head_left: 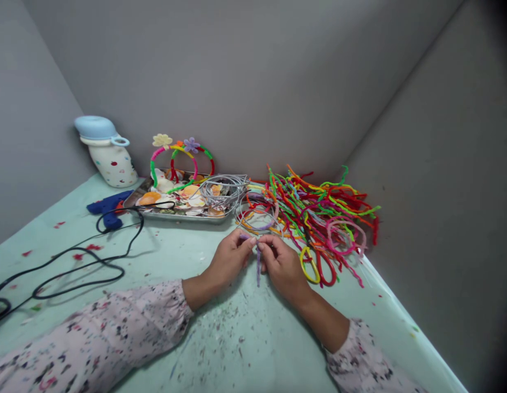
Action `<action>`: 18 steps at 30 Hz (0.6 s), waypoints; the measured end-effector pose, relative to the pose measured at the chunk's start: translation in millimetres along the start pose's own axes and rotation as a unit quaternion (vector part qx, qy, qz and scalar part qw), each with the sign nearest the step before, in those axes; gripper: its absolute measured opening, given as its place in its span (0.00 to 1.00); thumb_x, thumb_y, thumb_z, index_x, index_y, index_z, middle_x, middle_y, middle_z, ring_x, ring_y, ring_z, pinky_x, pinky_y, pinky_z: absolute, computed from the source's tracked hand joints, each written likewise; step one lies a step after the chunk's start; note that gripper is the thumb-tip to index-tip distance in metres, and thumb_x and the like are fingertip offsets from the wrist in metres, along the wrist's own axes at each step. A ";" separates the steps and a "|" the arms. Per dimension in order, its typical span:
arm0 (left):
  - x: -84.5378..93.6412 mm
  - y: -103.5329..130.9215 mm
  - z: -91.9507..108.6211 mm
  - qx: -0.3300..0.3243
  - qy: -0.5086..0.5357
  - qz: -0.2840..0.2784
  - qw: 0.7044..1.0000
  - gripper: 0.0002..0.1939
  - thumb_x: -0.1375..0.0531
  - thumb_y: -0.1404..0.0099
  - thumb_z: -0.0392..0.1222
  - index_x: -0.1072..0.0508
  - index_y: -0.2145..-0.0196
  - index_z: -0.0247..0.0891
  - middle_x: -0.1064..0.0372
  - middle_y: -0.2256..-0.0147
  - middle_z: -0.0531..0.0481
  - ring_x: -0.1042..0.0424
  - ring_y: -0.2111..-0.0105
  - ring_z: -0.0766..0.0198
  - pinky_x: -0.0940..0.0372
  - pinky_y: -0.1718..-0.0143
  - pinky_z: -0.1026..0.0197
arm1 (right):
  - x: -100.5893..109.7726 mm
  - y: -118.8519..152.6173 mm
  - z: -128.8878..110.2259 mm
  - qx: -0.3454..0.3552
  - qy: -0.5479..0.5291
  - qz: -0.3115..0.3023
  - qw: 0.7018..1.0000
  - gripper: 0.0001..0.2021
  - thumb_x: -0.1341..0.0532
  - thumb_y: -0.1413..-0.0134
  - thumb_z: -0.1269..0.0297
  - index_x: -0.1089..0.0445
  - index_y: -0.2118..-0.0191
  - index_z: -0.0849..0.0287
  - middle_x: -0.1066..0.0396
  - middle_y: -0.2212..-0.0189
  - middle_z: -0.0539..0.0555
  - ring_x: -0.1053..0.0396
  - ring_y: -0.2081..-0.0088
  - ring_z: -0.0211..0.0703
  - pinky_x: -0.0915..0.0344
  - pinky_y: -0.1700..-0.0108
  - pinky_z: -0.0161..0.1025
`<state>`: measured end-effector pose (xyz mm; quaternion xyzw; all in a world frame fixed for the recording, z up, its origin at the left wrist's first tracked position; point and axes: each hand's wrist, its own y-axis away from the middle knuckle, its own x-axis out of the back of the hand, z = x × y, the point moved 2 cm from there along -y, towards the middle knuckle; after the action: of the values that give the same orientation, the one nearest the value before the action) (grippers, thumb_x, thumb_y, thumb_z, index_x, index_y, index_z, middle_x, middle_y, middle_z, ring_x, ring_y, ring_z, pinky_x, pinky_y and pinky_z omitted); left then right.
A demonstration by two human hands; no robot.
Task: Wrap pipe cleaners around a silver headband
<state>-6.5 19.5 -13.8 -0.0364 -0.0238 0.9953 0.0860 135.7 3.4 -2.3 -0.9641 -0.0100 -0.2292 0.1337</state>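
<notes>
Our left hand (229,257) and right hand (284,267) pinch a purple pipe cleaner (259,269) between them, its tail seemingly unworked, while beyond the left two flowered hoops (182,148) look finished and beyond the right a heap of pipe cleaners (319,203) lies loose.

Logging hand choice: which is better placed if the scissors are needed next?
Probably the right hand; the scissors lie just beside it. The left hand is farther off, and both pinch the purple stem.

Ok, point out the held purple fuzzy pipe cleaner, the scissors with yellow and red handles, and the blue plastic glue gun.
Purple fuzzy pipe cleaner (258,266), head view: downward length.
Scissors (317,273), head view: handle loops.
Glue gun (108,204), head view: body.
</notes>
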 end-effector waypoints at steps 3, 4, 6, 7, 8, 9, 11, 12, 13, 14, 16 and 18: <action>-0.3 0.0 0.8 0.003 -0.003 -0.001 1.000 0.13 0.41 0.37 0.49 0.35 0.71 0.37 0.43 0.82 0.58 0.45 0.82 0.72 0.50 0.79 0.65 | 0.4 0.0 -0.6 0.019 0.036 0.014 0.999 0.08 0.45 0.40 0.60 0.30 0.61 0.55 0.31 0.77 0.49 0.31 0.74 0.41 0.37 0.71 0.36; -0.4 0.1 1.2 0.003 -0.004 -0.001 1.000 0.13 0.41 0.37 0.49 0.35 0.71 0.37 0.43 0.82 0.58 0.45 0.82 0.72 0.50 0.79 0.65 | 0.3 0.0 -0.3 0.025 0.042 0.017 0.999 0.08 0.45 0.39 0.61 0.30 0.61 0.55 0.30 0.76 0.50 0.30 0.72 0.42 0.37 0.70 0.36; -0.6 0.2 2.1 0.003 -0.005 -0.002 1.000 0.13 0.42 0.36 0.50 0.35 0.70 0.37 0.43 0.82 0.59 0.45 0.82 0.72 0.50 0.79 0.66 | 0.0 -0.1 0.4 0.036 0.051 0.020 0.998 0.09 0.46 0.39 0.61 0.30 0.60 0.56 0.28 0.72 0.52 0.29 0.68 0.44 0.36 0.68 0.37; -0.7 0.3 2.7 0.002 -0.004 -0.001 1.000 0.13 0.42 0.36 0.50 0.35 0.70 0.37 0.43 0.82 0.59 0.45 0.82 0.72 0.50 0.79 0.66 | -0.3 -0.1 0.6 0.042 0.057 0.022 0.997 0.09 0.46 0.39 0.61 0.30 0.59 0.56 0.27 0.70 0.53 0.29 0.66 0.44 0.35 0.66 0.38; -0.7 0.5 3.2 0.003 -0.002 0.000 1.000 0.13 0.42 0.36 0.50 0.35 0.70 0.37 0.43 0.82 0.58 0.45 0.82 0.72 0.50 0.79 0.66 | -0.5 -0.2 0.6 0.050 0.063 0.023 0.996 0.09 0.46 0.38 0.62 0.30 0.59 0.56 0.27 0.68 0.54 0.29 0.65 0.45 0.35 0.65 0.38; -0.8 0.7 3.7 0.004 0.001 0.000 1.000 0.14 0.42 0.37 0.50 0.35 0.70 0.37 0.43 0.82 0.58 0.45 0.82 0.72 0.50 0.79 0.66 | -0.6 -0.2 0.3 0.060 0.071 0.026 0.995 0.09 0.47 0.38 0.62 0.30 0.59 0.56 0.27 0.67 0.54 0.29 0.64 0.45 0.34 0.64 0.39; -1.0 1.0 4.5 0.009 0.008 0.003 1.000 0.14 0.41 0.37 0.50 0.35 0.71 0.37 0.43 0.82 0.59 0.46 0.82 0.72 0.51 0.79 0.66 | -0.6 0.0 -1.0 0.086 0.085 0.036 0.992 0.09 0.47 0.38 0.64 0.30 0.59 0.55 0.26 0.65 0.54 0.29 0.62 0.45 0.34 0.61 0.39; -1.1 1.1 4.8 0.012 0.010 0.003 1.000 0.14 0.41 0.38 0.50 0.35 0.71 0.37 0.43 0.82 0.59 0.46 0.82 0.72 0.51 0.79 0.66 | -0.6 0.2 -1.8 0.100 0.092 0.041 0.990 0.09 0.47 0.38 0.64 0.29 0.59 0.55 0.26 0.64 0.54 0.29 0.62 0.45 0.34 0.59 0.40; -1.2 1.2 5.0 0.014 0.011 0.003 1.000 0.14 0.41 0.38 0.50 0.35 0.71 0.37 0.43 0.82 0.59 0.46 0.82 0.72 0.51 0.79 0.66 | -0.6 0.5 -2.6 0.114 0.098 0.046 0.988 0.09 0.47 0.38 0.65 0.29 0.59 0.55 0.27 0.64 0.54 0.29 0.62 0.45 0.35 0.58 0.40; -1.3 1.2 5.1 0.016 0.011 0.002 1.000 0.14 0.41 0.38 0.50 0.35 0.71 0.37 0.43 0.82 0.59 0.46 0.83 0.72 0.51 0.80 0.66 | -0.6 0.8 -3.3 0.126 0.105 0.049 0.985 0.09 0.47 0.38 0.66 0.30 0.59 0.55 0.27 0.64 0.54 0.30 0.61 0.45 0.35 0.58 0.40; -1.4 0.9 5.0 0.016 0.011 0.001 1.000 0.14 0.41 0.38 0.50 0.35 0.71 0.37 0.43 0.82 0.59 0.46 0.83 0.73 0.51 0.79 0.66 | -0.8 1.3 -4.1 0.145 0.124 0.051 0.980 0.09 0.48 0.37 0.66 0.30 0.59 0.55 0.28 0.64 0.55 0.30 0.61 0.45 0.35 0.57 0.40; -1.4 0.6 4.8 0.013 0.010 0.002 1.000 0.14 0.41 0.38 0.50 0.35 0.71 0.37 0.43 0.82 0.59 0.46 0.83 0.73 0.51 0.79 0.66 | -1.2 1.6 -3.9 0.156 0.147 0.051 0.975 0.09 0.48 0.36 0.65 0.30 0.59 0.55 0.29 0.65 0.55 0.31 0.61 0.45 0.36 0.57 0.40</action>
<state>-5.6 18.5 -8.9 -0.0454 -0.0096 0.9953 0.0852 133.0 0.8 0.1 -0.8864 0.0234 -0.3571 0.2935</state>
